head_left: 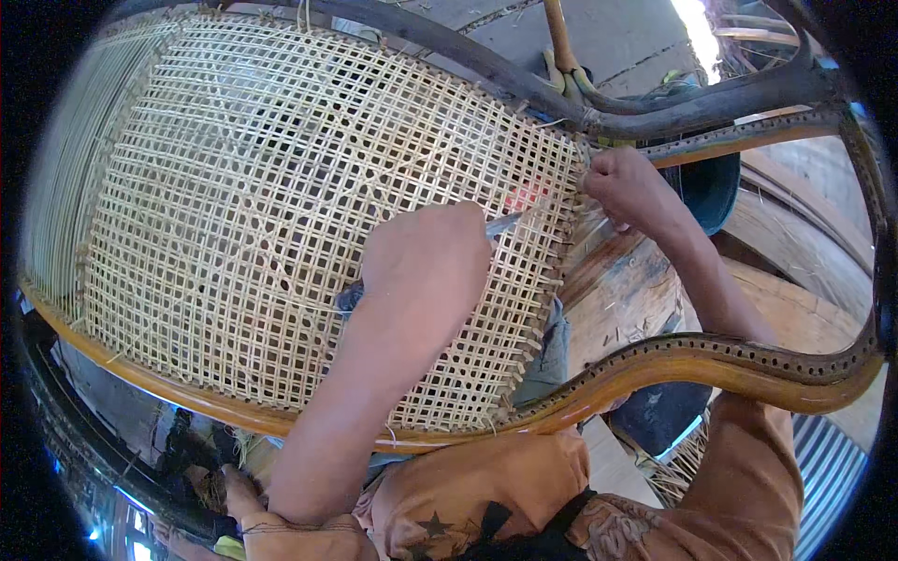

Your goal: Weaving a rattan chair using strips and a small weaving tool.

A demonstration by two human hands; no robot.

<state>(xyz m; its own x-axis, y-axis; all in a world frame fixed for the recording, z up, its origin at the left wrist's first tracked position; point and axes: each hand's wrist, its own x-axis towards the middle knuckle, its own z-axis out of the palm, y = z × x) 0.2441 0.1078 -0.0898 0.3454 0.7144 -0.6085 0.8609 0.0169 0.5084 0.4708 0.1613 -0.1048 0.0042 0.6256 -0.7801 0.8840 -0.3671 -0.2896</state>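
Note:
A woven cane panel [309, 178] with an open lattice of pale strips fills the curved wooden chair frame [655, 367]. Over the panel, my left hand [426, 257] is closed in a fist around a tool with a dark handle [349, 297] and a narrow metal blade [503, 224]. The blade points right, toward the panel's edge; whether it is a knife or an awl I cannot tell. My right hand [627, 187] is at that right edge, its fingers pinched against the strip ends. What they hold is hidden. My right forearm passes beneath the frame's lower rail.
Rows of small holes run along the frame's bare right section [823, 365]. Another dark curved rail [692, 112] crosses the top right. Wooden planks [636, 280] and a dark green container [716, 192] lie beyond my right arm. Loose unwoven strands [75, 168] stretch at the far left.

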